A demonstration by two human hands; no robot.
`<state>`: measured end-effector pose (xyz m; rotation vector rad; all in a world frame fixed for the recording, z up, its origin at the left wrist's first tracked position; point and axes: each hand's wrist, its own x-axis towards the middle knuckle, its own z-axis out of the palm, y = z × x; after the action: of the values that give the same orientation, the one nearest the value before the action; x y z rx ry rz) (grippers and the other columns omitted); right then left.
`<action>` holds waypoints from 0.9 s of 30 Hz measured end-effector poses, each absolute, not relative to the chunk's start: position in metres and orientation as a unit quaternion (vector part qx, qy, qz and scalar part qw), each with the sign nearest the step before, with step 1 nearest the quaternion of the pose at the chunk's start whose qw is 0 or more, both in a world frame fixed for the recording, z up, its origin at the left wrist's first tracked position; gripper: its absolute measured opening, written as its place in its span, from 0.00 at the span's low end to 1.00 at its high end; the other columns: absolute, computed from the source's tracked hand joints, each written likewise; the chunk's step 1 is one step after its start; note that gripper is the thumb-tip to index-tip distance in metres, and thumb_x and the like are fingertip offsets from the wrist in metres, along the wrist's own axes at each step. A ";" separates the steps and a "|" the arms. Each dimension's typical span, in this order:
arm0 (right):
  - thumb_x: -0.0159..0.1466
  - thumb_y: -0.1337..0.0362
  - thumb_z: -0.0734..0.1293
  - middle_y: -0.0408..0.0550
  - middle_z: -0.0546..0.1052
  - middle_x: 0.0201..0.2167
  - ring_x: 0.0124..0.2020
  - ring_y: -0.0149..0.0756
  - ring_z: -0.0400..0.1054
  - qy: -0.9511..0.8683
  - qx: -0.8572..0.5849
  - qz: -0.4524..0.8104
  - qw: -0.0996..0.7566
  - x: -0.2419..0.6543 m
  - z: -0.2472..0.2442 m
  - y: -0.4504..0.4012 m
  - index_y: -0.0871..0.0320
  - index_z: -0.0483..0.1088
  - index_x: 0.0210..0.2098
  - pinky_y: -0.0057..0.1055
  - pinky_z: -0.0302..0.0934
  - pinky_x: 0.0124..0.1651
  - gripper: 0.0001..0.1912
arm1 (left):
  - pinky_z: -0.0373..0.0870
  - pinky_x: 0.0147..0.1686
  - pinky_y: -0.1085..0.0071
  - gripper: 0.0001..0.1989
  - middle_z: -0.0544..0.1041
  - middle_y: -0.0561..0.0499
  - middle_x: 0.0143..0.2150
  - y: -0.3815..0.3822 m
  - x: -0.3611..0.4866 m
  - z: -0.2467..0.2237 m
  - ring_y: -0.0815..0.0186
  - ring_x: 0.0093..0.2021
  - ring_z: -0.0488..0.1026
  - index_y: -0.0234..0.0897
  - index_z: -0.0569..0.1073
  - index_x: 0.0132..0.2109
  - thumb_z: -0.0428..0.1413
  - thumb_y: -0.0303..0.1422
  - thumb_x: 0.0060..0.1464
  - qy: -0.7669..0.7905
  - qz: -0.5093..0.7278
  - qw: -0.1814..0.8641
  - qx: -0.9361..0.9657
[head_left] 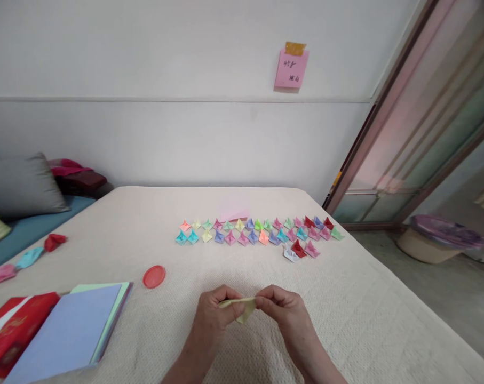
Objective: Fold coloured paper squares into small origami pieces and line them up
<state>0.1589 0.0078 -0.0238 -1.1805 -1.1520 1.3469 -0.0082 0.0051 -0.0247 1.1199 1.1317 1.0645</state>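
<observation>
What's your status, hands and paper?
Left hand, right hand both pinching pale yellow paper. Paper folded. Red lid off left, folded shapes beyond; neither blocking.

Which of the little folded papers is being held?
The pale yellow paper, pinched by the left hand and right hand; no hand touches the others.

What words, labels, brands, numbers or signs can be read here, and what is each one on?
"45g", handwritten on the pink note taped to the wall; the first and last marks are uncertain.
Below it on that note: handwritten characters, too small to read surely.
Red packet: gold marks, too blurred to read.
No other writing can be made out.
</observation>
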 end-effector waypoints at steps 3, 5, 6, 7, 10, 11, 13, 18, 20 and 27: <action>0.52 0.59 0.71 0.39 0.66 0.16 0.22 0.29 0.55 -0.477 -0.481 0.549 0.489 0.158 -0.024 0.007 0.58 0.73 0.20 0.28 0.48 0.27 0.09 | 0.54 0.26 0.73 0.07 0.67 0.56 0.19 0.004 -0.007 -0.023 0.70 0.24 0.60 0.34 0.75 0.25 0.61 0.34 0.42 0.484 0.451 0.581 0.473; 0.51 0.59 0.71 0.39 0.67 0.17 0.22 0.30 0.56 -0.479 -0.469 0.567 0.478 0.156 -0.024 0.007 0.58 0.73 0.21 0.28 0.48 0.27 0.09 | 0.54 0.26 0.74 0.07 0.67 0.56 0.19 0.004 -0.006 -0.023 0.70 0.23 0.60 0.34 0.74 0.25 0.61 0.34 0.42 0.490 0.445 0.583 0.471; 0.50 0.59 0.71 0.40 0.67 0.17 0.22 0.30 0.56 -0.483 -0.462 0.576 0.471 0.154 -0.024 0.007 0.58 0.73 0.21 0.28 0.49 0.27 0.08 | 0.54 0.25 0.74 0.08 0.66 0.57 0.19 0.004 -0.005 -0.023 0.70 0.23 0.60 0.34 0.74 0.24 0.61 0.35 0.41 0.491 0.440 0.585 0.472; 0.49 0.60 0.71 0.40 0.67 0.17 0.22 0.30 0.56 -0.487 -0.458 0.580 0.464 0.153 -0.023 0.007 0.58 0.73 0.21 0.28 0.49 0.27 0.08 | 0.54 0.25 0.74 0.08 0.66 0.57 0.18 0.004 -0.004 -0.023 0.70 0.22 0.59 0.34 0.74 0.23 0.62 0.35 0.40 0.491 0.436 0.586 0.475; 0.48 0.63 0.71 0.39 0.66 0.16 0.22 0.30 0.56 -0.511 -0.476 0.551 0.457 0.150 -0.023 0.006 0.58 0.72 0.19 0.28 0.50 0.28 0.07 | 0.54 0.24 0.74 0.09 0.65 0.57 0.18 0.004 -0.001 -0.024 0.71 0.22 0.59 0.33 0.72 0.23 0.62 0.35 0.39 0.491 0.432 0.585 0.479; 0.49 0.64 0.71 0.38 0.66 0.16 0.22 0.30 0.56 -0.518 -0.486 0.534 0.459 0.149 -0.022 0.006 0.58 0.71 0.18 0.28 0.50 0.28 0.07 | 0.53 0.24 0.74 0.09 0.65 0.57 0.18 0.004 -0.001 -0.023 0.71 0.22 0.59 0.33 0.72 0.23 0.62 0.34 0.38 0.492 0.434 0.584 0.478; 0.49 0.64 0.71 0.38 0.65 0.16 0.23 0.30 0.56 -0.523 -0.495 0.514 0.466 0.150 -0.022 0.005 0.58 0.71 0.17 0.28 0.49 0.28 0.08 | 0.52 0.24 0.74 0.09 0.63 0.58 0.18 0.004 -0.002 -0.023 0.72 0.22 0.57 0.34 0.71 0.23 0.62 0.34 0.38 0.491 0.440 0.585 0.473; 0.51 0.63 0.71 0.37 0.65 0.16 0.22 0.30 0.55 -0.519 -0.478 0.529 0.472 0.154 -0.024 0.005 0.58 0.71 0.18 0.28 0.49 0.28 0.08 | 0.51 0.24 0.74 0.09 0.61 0.59 0.19 0.003 -0.007 -0.023 0.72 0.22 0.55 0.34 0.71 0.24 0.62 0.35 0.40 0.485 0.446 0.599 0.455; 0.51 0.62 0.70 0.38 0.66 0.17 0.23 0.30 0.57 -0.526 -0.474 0.532 0.464 0.154 -0.023 0.006 0.57 0.71 0.19 0.28 0.50 0.28 0.08 | 0.51 0.24 0.74 0.09 0.62 0.59 0.18 0.003 -0.007 -0.023 0.72 0.22 0.56 0.34 0.71 0.24 0.62 0.35 0.40 0.482 0.444 0.600 0.459; 0.53 0.63 0.68 0.40 0.67 0.18 0.24 0.32 0.59 -0.574 -0.491 0.477 0.449 0.148 -0.015 0.002 0.57 0.71 0.19 0.28 0.53 0.29 0.08 | 0.49 0.23 0.74 0.08 0.60 0.59 0.18 0.003 -0.005 -0.026 0.72 0.21 0.54 0.34 0.72 0.23 0.61 0.33 0.41 0.470 0.451 0.580 0.489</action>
<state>0.1484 0.0022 -0.0153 -1.2146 -1.4204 1.1812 -0.0052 0.0028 -0.0262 1.1432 1.0995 1.0548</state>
